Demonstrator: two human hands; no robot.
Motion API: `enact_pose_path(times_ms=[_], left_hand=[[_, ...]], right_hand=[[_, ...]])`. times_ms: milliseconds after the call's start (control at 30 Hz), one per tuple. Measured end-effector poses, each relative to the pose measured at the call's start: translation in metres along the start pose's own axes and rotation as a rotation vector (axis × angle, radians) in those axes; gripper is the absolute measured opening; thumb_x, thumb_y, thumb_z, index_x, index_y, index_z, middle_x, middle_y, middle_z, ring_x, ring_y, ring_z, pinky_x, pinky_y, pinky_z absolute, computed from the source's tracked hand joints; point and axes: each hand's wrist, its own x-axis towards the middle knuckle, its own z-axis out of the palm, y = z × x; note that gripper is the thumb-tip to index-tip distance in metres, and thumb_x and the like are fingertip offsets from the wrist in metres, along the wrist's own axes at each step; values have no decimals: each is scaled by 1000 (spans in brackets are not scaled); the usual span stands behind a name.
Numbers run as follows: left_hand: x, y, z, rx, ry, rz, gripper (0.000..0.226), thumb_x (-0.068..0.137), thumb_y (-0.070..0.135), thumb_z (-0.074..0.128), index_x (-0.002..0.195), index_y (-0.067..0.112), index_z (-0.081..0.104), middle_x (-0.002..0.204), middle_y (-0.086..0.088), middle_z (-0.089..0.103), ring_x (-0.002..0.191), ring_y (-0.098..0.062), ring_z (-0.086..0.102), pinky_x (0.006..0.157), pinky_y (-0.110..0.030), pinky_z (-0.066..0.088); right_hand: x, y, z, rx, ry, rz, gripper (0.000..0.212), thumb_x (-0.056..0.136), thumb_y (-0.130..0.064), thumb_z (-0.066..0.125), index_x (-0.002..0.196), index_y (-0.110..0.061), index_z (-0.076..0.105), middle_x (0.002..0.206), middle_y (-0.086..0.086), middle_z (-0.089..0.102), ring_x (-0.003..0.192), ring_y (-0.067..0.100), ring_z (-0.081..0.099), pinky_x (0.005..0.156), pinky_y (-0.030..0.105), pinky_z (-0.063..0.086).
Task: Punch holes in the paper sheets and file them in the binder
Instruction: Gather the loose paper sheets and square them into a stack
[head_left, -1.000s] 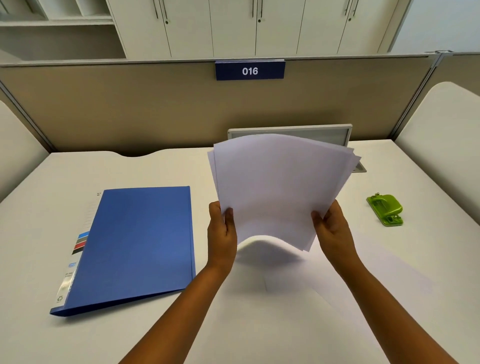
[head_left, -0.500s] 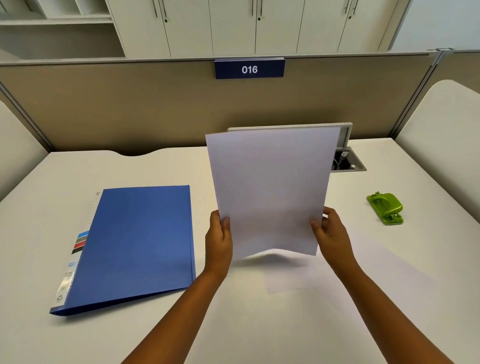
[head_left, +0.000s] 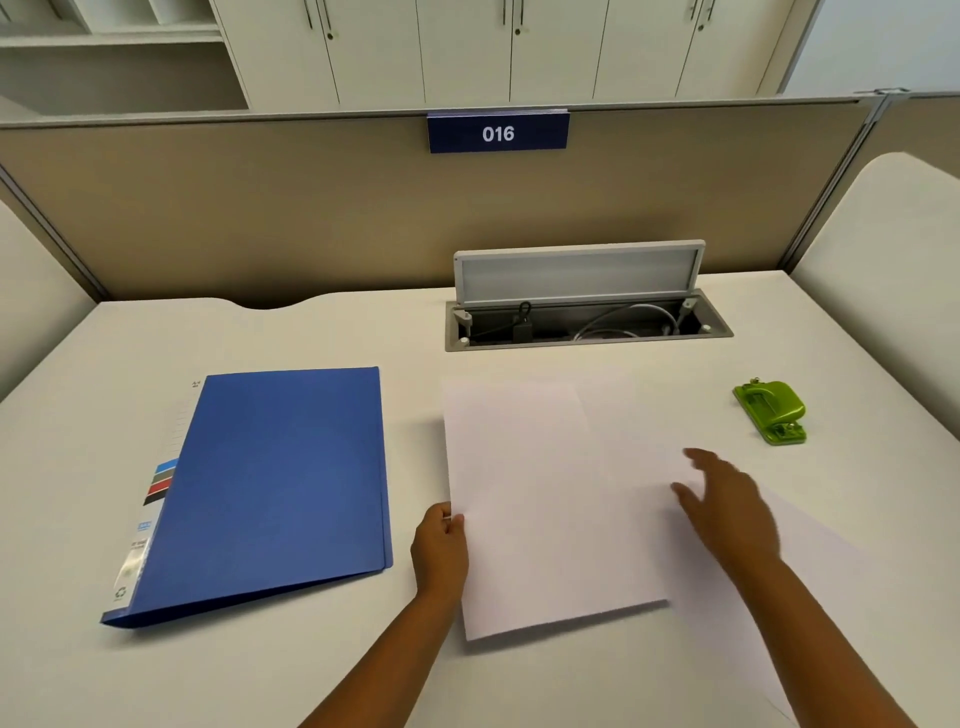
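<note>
Left hand (head_left: 440, 551) fingers are pinching the paper stack's (head_left: 545, 499) nine-o'clock edge; right hand (head_left: 727, 506) is hovering, fingers spread, hole punch (head_left: 771, 410) lying apart at two o'clock.

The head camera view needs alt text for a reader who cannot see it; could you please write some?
A stack of white paper lies on a desk, the left hand pinching its edge, the right hand open above it. A closed blue binder lies left, a green hole punch right.
</note>
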Motion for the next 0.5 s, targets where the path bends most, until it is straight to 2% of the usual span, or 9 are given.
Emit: enact_pose_path(times_ms=[67, 133, 233, 333, 433, 500], left_hand=[[0, -4, 0, 10, -9, -5, 27, 96, 10, 42, 118, -1, 53, 119, -17, 60, 104, -27, 56, 89, -28, 42], [1, -4, 0, 21, -13, -10, 28, 95, 10, 42, 118, -2, 52, 119, -18, 59, 104, -28, 55, 88, -28, 42], [3, -2, 1, 32, -18, -20, 28, 95, 10, 42, 119, -2, 51, 119, -18, 59, 108, -30, 55, 90, -30, 42], [2, -3, 2, 38, -23, -4, 25, 95, 10, 42, 114, -2, 53, 115, -19, 60, 94, -23, 53, 81, -27, 41], [2, -5, 2, 42, -28, 8, 25, 95, 9, 42, 113, -3, 53, 114, -18, 60, 90, -17, 48, 79, -25, 38], [2, -5, 2, 40, -28, 9, 26, 95, 10, 42, 115, -3, 52, 115, -17, 60, 91, -16, 48, 81, -24, 38]], right_hand=[[6, 22, -7, -171, -1, 167, 59, 81, -40, 63, 132, -19, 43, 131, 11, 52, 120, 33, 45, 93, 45, 42], [7, 34, -11, -243, -60, 263, 70, 77, -53, 62, 135, -20, 40, 136, 12, 46, 124, 33, 41, 95, 45, 40], [6, 37, -6, -260, -74, 256, 69, 78, -61, 55, 133, -21, 42, 138, 9, 44, 124, 32, 40, 94, 44, 40], [8, 32, -1, -285, -77, 222, 68, 79, -64, 49, 133, -24, 42, 138, 8, 43, 124, 31, 39, 94, 43, 40], [16, 27, -12, -193, -83, 239, 71, 79, -63, 51, 137, -23, 39, 138, 11, 44, 124, 34, 40, 97, 46, 39], [19, 31, -20, -263, -82, 290, 78, 76, -64, 54, 138, -20, 37, 138, 11, 43, 123, 34, 40, 96, 46, 38]])
